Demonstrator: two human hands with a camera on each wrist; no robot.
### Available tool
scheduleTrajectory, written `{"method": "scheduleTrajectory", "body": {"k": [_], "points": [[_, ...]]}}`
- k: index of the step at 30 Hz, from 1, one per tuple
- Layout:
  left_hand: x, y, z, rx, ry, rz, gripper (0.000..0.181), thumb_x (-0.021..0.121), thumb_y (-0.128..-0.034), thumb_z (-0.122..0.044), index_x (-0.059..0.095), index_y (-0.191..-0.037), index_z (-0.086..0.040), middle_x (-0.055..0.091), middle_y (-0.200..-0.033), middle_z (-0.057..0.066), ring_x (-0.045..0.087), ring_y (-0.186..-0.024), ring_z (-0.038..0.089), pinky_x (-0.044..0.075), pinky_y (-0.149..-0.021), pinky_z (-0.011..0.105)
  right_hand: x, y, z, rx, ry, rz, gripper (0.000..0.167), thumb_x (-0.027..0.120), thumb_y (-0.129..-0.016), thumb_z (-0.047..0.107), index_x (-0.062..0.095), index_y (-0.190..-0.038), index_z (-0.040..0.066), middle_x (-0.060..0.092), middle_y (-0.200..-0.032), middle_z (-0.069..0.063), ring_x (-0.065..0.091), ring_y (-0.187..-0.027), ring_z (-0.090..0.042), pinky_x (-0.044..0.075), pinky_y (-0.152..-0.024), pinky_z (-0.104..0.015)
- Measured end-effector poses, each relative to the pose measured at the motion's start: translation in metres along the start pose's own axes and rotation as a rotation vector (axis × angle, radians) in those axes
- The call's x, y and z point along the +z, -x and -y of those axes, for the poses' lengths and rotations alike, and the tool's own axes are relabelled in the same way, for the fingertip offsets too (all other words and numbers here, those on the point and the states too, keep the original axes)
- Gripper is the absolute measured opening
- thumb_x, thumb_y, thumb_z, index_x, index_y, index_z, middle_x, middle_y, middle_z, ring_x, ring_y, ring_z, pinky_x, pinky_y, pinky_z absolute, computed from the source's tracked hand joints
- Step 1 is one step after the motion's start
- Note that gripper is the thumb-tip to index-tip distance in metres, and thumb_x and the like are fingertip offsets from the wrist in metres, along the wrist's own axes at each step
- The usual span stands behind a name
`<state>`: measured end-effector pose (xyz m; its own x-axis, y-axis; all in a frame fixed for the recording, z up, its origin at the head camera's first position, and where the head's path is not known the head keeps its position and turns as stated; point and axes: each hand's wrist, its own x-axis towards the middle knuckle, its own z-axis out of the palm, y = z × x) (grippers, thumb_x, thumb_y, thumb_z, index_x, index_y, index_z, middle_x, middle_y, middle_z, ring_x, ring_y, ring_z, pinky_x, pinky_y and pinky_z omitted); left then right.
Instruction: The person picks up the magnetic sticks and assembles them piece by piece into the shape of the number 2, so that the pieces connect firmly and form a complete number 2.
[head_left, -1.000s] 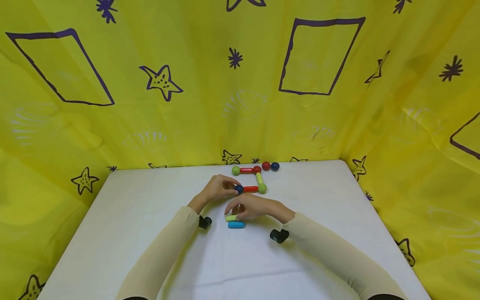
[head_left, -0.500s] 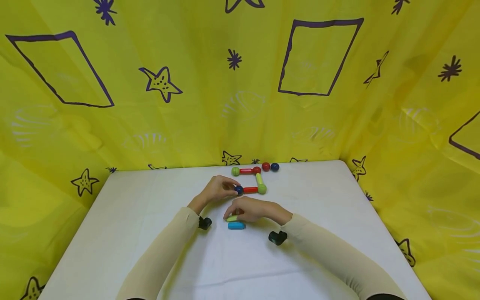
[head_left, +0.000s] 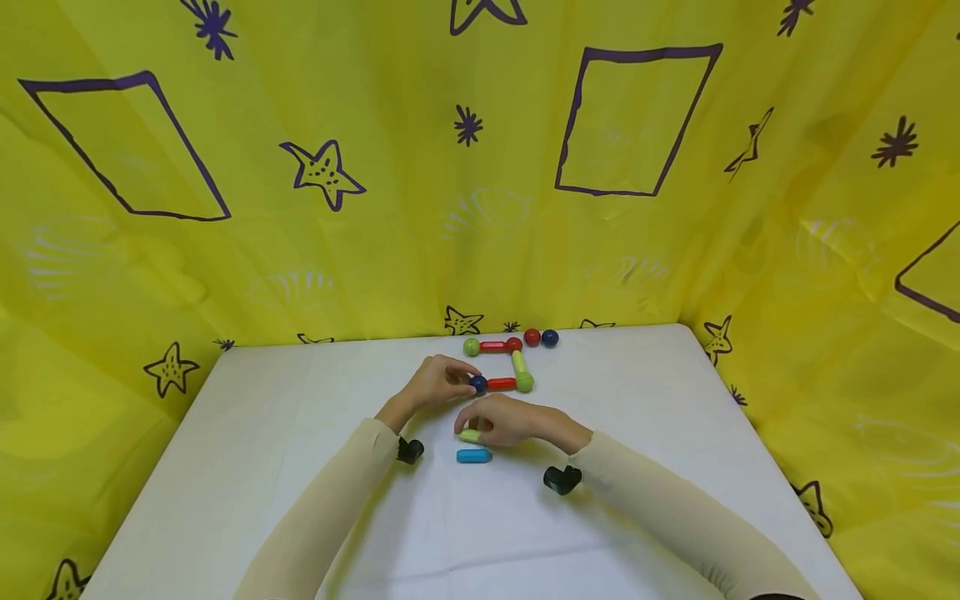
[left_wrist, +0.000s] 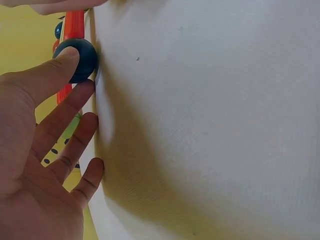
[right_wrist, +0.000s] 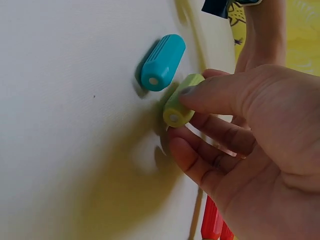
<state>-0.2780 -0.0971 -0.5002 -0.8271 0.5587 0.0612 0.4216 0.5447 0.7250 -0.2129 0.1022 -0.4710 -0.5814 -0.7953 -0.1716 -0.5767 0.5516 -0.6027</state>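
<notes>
My left hand (head_left: pixel 437 382) pinches a dark blue ball (left_wrist: pixel 82 62) between thumb and fingers. That ball touches the end of a red rod (head_left: pixel 502 384), part of a chain with a green ball (head_left: pixel 524 382), a yellow-green rod (head_left: pixel 520 362), a red ball (head_left: pixel 513 343), another red rod (head_left: pixel 492 347) and a second green ball (head_left: pixel 471 347). Nearer me, my right hand (head_left: pixel 504 420) grips a yellow-green magnetic rod (right_wrist: pixel 182 102), a pale metal disc showing at its end. Beside it, a blue rod (right_wrist: pixel 163 62) lies on the table, apart from the hand.
A loose red ball (head_left: pixel 532 337) and a loose dark blue ball (head_left: pixel 550 338) sit by the back edge, right of the chain. The white-covered table (head_left: pixel 300 433) is bordered by a yellow patterned curtain (head_left: pixel 405 208) at the back and sides.
My right hand has taken the yellow-green rod slightly away from the blue rod, toward the chain; a gap now shows between the two. The left hand stays at the dark blue ball.
</notes>
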Motion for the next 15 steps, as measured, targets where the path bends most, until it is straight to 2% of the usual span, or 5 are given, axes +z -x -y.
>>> {"method": "scheduleTrajectory", "body": {"k": [7,15], "points": [[0.001,0.0,0.0,-0.026,-0.002,0.007,0.025,0.081,-0.0895,-0.013,0.079,-0.114,-0.011,0.076,-0.095,0.001,0.065,-0.084,0.014,0.053,-0.081,0.032,-0.002,0.017,-0.01,-0.003,-0.148,-0.102,0.03,0.066,-0.096,0.001,0.071,-0.123,0.013,0.07,-0.115,-0.001,0.064,-0.098,-0.016,0.053,-0.088,-0.028],[0.001,0.0,0.0,-0.019,-0.016,-0.001,0.026,0.081,-0.0895,-0.015,0.079,-0.115,-0.012,0.076,-0.095,0.0,0.064,-0.086,0.014,0.053,-0.082,0.032,-0.004,0.035,-0.021,0.081,-0.329,-0.182,0.031,0.071,-0.095,0.004,0.071,-0.124,0.016,0.069,-0.122,0.0,0.067,-0.104,-0.018,0.057,-0.084,-0.029]]}}
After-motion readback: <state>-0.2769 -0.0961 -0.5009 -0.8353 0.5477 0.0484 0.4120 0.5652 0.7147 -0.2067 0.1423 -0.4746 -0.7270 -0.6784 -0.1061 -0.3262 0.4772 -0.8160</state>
